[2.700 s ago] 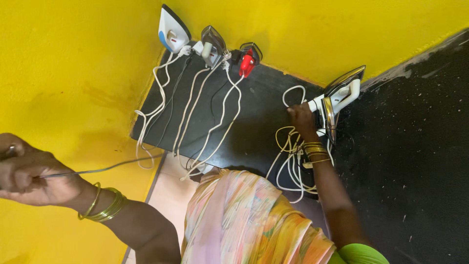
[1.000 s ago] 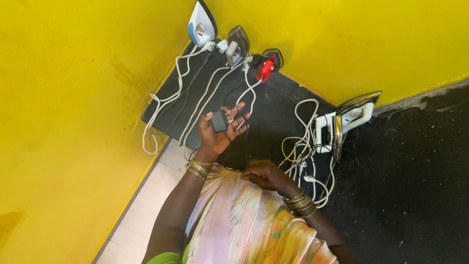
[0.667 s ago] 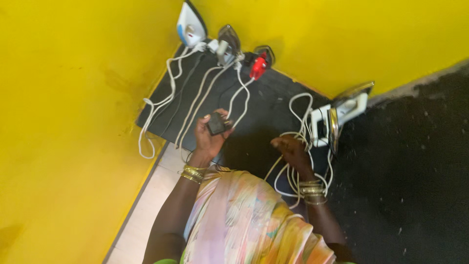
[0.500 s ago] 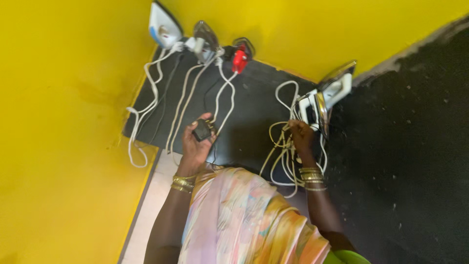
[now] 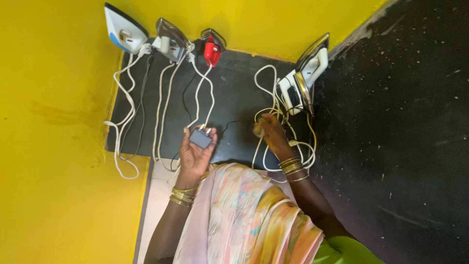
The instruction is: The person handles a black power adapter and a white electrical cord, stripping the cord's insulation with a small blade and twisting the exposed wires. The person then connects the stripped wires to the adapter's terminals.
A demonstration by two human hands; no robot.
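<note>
Left hand (image 5: 195,155) holding a grey plug (image 5: 200,139) palm-up; right hand (image 5: 267,133) gripping tangled white cords (image 5: 273,110) beside a silver iron (image 5: 308,68) on the black tabletop (image 5: 234,93).

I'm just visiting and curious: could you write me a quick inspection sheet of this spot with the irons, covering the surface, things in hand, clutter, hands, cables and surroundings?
Surface: black slab in a corner.
Things in hand: small dark plug in the left hand; white cords under the right hand.
Clutter: blue-white iron, grey iron, red iron along the wall; silver iron standing on the right.
Hands: left cradles the plug; right grips the cords.
Cables: long white leads trail down from the irons, loose and looped.
Surroundings: yellow wall, black speckled floor.
</note>
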